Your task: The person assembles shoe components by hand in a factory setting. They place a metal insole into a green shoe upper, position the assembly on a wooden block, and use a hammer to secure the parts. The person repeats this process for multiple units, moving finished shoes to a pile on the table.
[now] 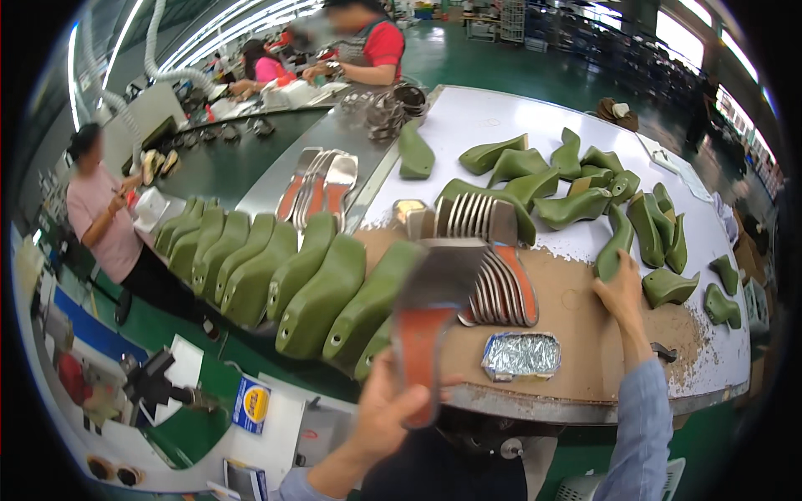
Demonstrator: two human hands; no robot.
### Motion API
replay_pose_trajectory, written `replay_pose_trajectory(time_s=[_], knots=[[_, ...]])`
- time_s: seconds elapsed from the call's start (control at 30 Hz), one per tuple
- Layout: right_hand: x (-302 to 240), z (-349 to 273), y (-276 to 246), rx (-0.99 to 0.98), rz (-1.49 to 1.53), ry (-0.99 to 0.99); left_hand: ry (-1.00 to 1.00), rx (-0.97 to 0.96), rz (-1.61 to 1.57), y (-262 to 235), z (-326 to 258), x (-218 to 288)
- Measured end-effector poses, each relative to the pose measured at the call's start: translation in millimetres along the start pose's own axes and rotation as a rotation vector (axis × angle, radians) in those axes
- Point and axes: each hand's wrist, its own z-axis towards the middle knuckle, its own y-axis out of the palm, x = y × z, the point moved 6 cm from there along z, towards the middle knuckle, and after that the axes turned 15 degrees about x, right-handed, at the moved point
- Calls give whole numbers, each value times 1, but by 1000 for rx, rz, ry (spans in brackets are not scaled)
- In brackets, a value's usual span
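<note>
My left hand (378, 422) grips a shoe insole (424, 334) by its orange-brown heel end, with the dark forepart pointing up and away. The insole's upper part is slightly blurred. On the right, my right hand (620, 290) is closed around the lower end of a green shoe last (616, 238) on the table. Between my hands stands a row of similar insoles (501, 292), packed on edge. A foil-covered block (521, 356) sits near the table's front edge. To the left, several green lasts (322, 296) line up side by side.
More green lasts (572, 207) lie loosely over the white table (501, 108), partly covered by brown board (568, 367). Another group of insoles (317, 185) rests at the far left. Beyond the lasts a person (109, 200) stands; another person (368, 50) works farther back.
</note>
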Motion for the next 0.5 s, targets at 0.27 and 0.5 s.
replay_pose_trajectory(time_s=[0.27, 0.5], knots=[[16, -204, -169, -88, 1714, 819, -194, -136, -116, 37, -43, -92], [-111, -255, -232, -246, 1180, 50, -458, -76, -460, 103, -73, -79]])
